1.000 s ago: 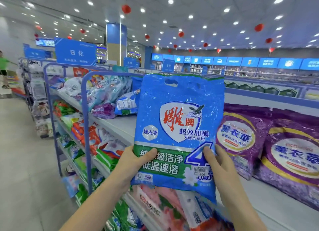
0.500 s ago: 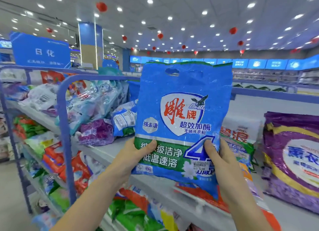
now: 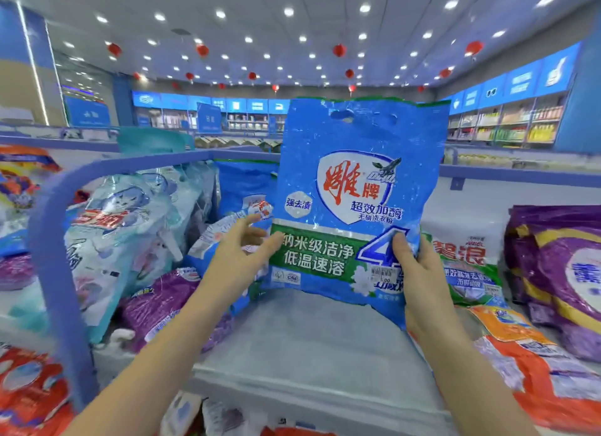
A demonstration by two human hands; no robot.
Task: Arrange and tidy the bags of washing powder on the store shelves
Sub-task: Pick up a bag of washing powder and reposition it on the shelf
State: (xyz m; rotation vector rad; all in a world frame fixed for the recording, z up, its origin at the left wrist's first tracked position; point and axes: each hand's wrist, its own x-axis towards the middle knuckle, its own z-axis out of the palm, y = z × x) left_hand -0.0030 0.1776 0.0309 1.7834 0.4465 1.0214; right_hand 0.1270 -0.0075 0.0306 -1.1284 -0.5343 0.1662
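I hold a blue bag of washing powder upright, with a red logo and a green band, its bottom edge just above the grey shelf. My right hand grips its lower right corner, thumb on the front. At the lower left edge is my left hand, its thumb on the green band and its fingers spread beside the edge. A similar blue and white bag lies behind my left hand.
Pale blue bags and a purple bag are heaped at the left behind a blue shelf rail. At the right stand a white and green bag, a flat orange bag and big purple bags.
My view has turned to face the shelf. The blue bag has come lower, close over the bare grey shelf. My left hand has slid out to the bag's edge, its fingers now showing.
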